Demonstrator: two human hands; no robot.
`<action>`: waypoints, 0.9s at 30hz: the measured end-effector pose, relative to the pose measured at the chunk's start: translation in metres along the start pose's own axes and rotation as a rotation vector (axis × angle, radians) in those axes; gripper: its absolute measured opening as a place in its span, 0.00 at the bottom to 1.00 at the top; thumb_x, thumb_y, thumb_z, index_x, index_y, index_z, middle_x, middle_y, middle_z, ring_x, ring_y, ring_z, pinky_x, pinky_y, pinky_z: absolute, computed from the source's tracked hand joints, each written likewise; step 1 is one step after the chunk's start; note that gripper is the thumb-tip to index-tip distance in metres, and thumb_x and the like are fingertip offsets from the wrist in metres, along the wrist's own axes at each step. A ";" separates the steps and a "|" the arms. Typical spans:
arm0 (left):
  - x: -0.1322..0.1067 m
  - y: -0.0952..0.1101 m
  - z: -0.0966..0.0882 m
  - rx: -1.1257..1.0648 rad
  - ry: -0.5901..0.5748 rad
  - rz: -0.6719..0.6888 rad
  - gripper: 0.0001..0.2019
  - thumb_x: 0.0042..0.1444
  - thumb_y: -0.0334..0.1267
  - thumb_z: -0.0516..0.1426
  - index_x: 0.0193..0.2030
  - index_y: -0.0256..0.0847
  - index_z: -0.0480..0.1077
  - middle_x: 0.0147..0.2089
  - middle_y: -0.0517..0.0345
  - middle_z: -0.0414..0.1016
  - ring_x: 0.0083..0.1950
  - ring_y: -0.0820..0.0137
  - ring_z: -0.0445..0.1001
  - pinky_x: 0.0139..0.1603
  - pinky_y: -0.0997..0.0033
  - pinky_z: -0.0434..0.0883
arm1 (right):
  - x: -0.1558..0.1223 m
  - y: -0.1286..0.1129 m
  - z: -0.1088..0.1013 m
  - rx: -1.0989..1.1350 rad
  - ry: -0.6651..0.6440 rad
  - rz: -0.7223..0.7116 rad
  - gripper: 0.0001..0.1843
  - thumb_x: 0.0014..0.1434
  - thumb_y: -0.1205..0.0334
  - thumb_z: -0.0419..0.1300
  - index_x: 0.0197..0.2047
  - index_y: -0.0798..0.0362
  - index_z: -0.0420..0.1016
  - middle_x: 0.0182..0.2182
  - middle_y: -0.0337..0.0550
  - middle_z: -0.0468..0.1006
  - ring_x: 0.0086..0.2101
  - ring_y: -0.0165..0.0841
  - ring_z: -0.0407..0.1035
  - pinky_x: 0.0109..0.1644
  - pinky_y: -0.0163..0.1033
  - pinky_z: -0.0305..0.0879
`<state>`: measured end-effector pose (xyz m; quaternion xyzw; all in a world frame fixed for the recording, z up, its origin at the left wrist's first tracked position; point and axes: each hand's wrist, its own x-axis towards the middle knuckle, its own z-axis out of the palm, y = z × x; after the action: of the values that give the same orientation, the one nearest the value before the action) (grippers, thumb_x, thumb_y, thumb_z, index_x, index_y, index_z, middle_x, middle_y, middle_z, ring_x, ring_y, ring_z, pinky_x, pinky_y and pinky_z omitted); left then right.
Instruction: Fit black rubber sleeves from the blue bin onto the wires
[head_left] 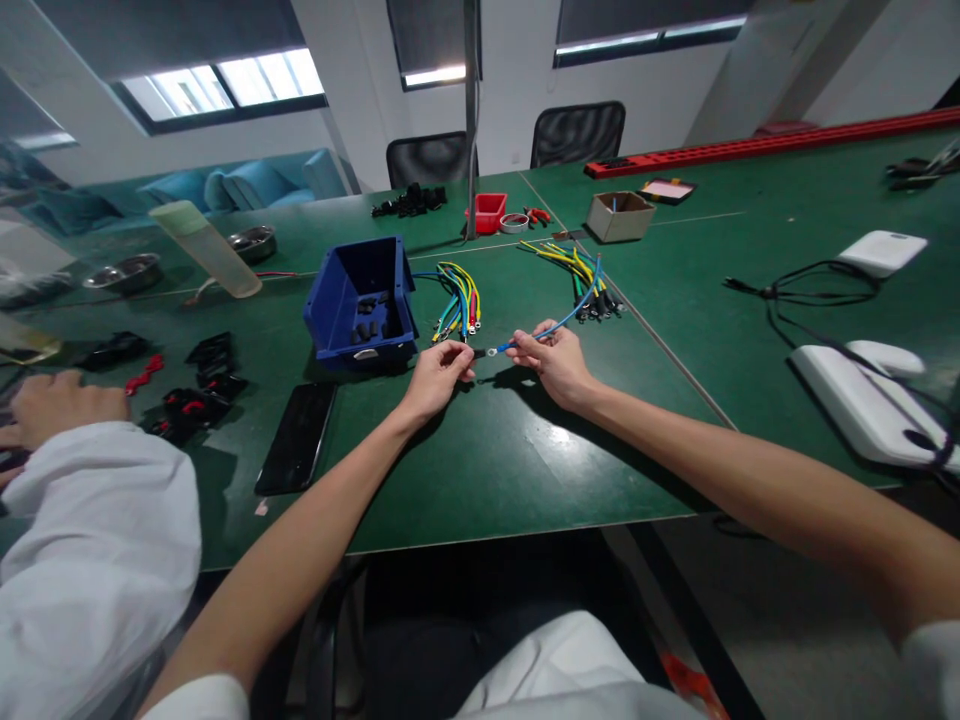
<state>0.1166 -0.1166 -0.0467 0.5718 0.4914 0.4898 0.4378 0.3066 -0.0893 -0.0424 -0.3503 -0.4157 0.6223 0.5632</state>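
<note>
My right hand [553, 362] pinches a blue wire [562, 322] close to its end, where a silver ring terminal [493, 351] points left. Between the closed fingertips of my left hand [439, 377] is a small black sleeve [479, 352], right beside the terminal; whether they touch I cannot tell. Behind my left hand lies a bundle of coloured wires [459, 295] with bare ring ends. A second wire bundle [589, 275], with black sleeves on its ends, lies behind my right hand. More black sleeves [367, 328] are inside the blue bin [328, 300] to the left.
A black phone [297, 438] lies left of my forearm. Further left, a co-worker's hand [67, 408] is near black and red parts [196, 405]. A cardboard box [619, 218] and red tray [489, 213] stand behind a metal pole [471, 130]. White devices with cables [862, 395] lie right.
</note>
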 end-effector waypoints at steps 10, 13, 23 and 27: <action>-0.001 0.001 0.000 -0.031 0.020 -0.006 0.18 0.49 0.50 0.62 0.37 0.35 0.72 0.31 0.58 0.73 0.28 0.75 0.72 0.33 0.73 0.70 | 0.001 0.000 -0.001 -0.031 0.007 0.007 0.27 0.39 0.53 0.73 0.31 0.51 0.58 0.26 0.37 0.78 0.28 0.31 0.76 0.28 0.31 0.71; -0.001 0.002 -0.001 -0.036 0.032 -0.004 0.18 0.48 0.49 0.62 0.36 0.34 0.72 0.30 0.58 0.73 0.28 0.75 0.71 0.32 0.74 0.69 | 0.000 0.000 -0.001 -0.036 0.011 0.012 0.27 0.39 0.53 0.73 0.30 0.51 0.58 0.26 0.37 0.78 0.28 0.31 0.76 0.27 0.30 0.70; -0.002 0.005 0.001 -0.040 0.027 -0.003 0.17 0.48 0.47 0.63 0.36 0.34 0.73 0.30 0.58 0.74 0.28 0.75 0.73 0.33 0.73 0.70 | 0.003 0.004 -0.004 -0.031 -0.019 -0.020 0.27 0.39 0.52 0.73 0.30 0.51 0.58 0.28 0.39 0.78 0.27 0.32 0.76 0.28 0.33 0.70; -0.004 0.007 0.003 -0.126 0.023 -0.056 0.17 0.47 0.46 0.64 0.37 0.34 0.73 0.32 0.56 0.76 0.30 0.72 0.76 0.36 0.70 0.72 | 0.006 0.006 -0.006 -0.044 -0.028 -0.028 0.27 0.39 0.51 0.73 0.30 0.51 0.57 0.27 0.39 0.77 0.27 0.33 0.76 0.26 0.33 0.69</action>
<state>0.1200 -0.1212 -0.0407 0.5234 0.4803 0.5141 0.4807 0.3084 -0.0831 -0.0502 -0.3481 -0.4420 0.6099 0.5581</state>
